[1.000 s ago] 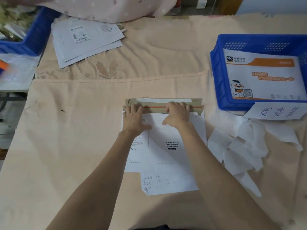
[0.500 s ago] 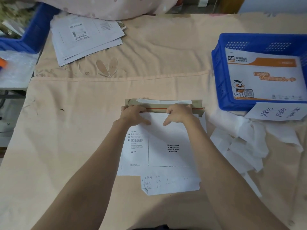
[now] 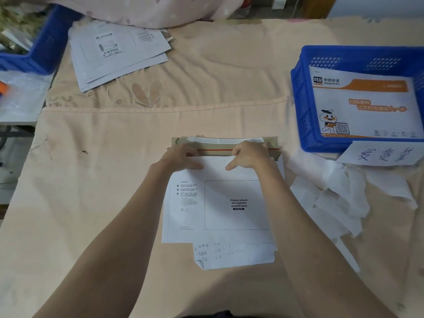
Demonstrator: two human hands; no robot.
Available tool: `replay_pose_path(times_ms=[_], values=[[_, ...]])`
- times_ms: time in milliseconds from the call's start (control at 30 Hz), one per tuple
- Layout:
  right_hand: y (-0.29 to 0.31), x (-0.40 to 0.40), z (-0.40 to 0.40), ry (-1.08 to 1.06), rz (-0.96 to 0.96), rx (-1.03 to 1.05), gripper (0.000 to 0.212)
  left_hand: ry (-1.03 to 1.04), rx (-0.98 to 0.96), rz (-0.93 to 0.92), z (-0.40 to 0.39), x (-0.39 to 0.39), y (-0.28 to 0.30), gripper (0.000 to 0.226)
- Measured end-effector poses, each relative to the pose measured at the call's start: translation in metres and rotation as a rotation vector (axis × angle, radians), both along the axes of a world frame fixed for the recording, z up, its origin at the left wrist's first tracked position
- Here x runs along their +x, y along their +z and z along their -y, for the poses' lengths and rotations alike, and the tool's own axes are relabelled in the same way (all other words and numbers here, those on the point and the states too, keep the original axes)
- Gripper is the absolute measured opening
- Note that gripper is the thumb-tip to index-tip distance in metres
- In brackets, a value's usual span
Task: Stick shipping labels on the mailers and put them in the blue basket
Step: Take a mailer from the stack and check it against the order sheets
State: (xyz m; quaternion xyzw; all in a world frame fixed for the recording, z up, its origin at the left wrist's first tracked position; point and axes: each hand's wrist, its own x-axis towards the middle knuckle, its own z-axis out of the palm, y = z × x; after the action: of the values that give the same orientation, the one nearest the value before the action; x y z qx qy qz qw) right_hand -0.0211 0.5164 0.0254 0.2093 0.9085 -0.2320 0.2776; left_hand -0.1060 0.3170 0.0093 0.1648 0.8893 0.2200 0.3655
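Currently I'm sealing the mailer (image 3: 220,203), left of the blue basket (image 3: 305,106): left hand (image 3: 181,157) and right hand (image 3: 249,156) each grip pinching its top edge beside the flap (image 3: 224,145). Next, probably folding that flap down.

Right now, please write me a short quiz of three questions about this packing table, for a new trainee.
1. True or false: the waybill box on the mailer under the hands already carries a label.
2. The blue basket stands on which side of the person? A) left B) right C) behind
3. Fill in: the left hand and the right hand both grip the mailer near its ___ flap.

Key: 1 false; 2 B; 3 brown.
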Motion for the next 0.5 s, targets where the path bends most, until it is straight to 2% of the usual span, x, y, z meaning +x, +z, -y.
replay_pose_path(times_ms=[100,267,400,500], values=[[0.000,0.003,-0.008,0.022,0.087,0.080,0.050,0.004,0.034,0.011,0.005,0.000,-0.001,0.030],[-0.004,0.004,-0.017,-0.013,0.177,0.177,0.069,-0.001,0.005,-0.010,0.006,0.002,-0.001,0.026],[0.000,0.007,-0.029,-0.031,0.181,0.132,0.049,-0.036,0.007,-0.011,0.011,0.002,0.007,0.023],[-0.002,0.012,-0.037,-0.078,0.164,0.084,0.038,-0.016,0.032,-0.003,0.015,0.004,0.012,0.041]])
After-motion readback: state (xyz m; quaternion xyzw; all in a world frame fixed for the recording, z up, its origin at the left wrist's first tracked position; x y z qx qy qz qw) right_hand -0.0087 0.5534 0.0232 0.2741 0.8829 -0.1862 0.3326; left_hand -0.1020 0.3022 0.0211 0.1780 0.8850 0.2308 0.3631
